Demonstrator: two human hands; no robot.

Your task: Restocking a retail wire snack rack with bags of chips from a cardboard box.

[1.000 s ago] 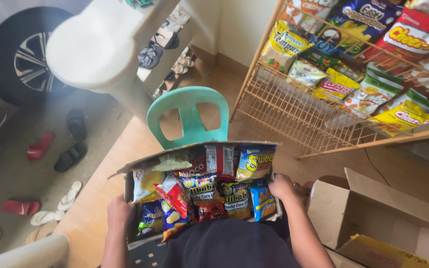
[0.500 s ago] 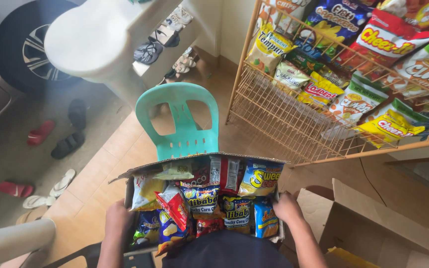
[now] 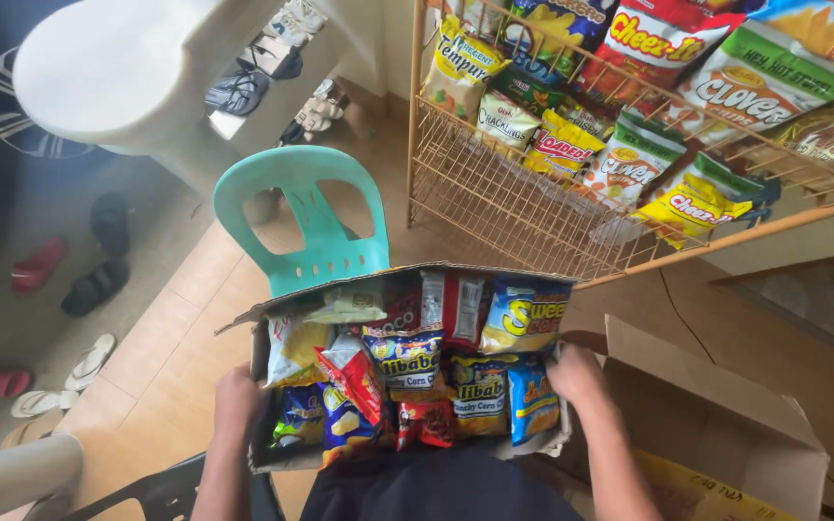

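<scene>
I hold an open cardboard box (image 3: 272, 311) against my body, packed with several colourful snack bags (image 3: 407, 362). My left hand (image 3: 236, 397) grips the box's left side. My right hand (image 3: 576, 374) grips its right side. Both forearms run up from the bottom edge of the view. A teal plastic chair (image 3: 303, 217) stands on the tiled floor just beyond the box.
A wire rack (image 3: 523, 207) hung with several snack bags stands ahead on the right. An open empty cardboard box (image 3: 716, 415) sits at lower right. Sandals (image 3: 94, 285) lie on the floor at left. A white pillar (image 3: 118, 77) rises at upper left.
The box and my hands have come closer to the teal chair and the wire rack, which now look larger. My grip on both sides is unchanged.
</scene>
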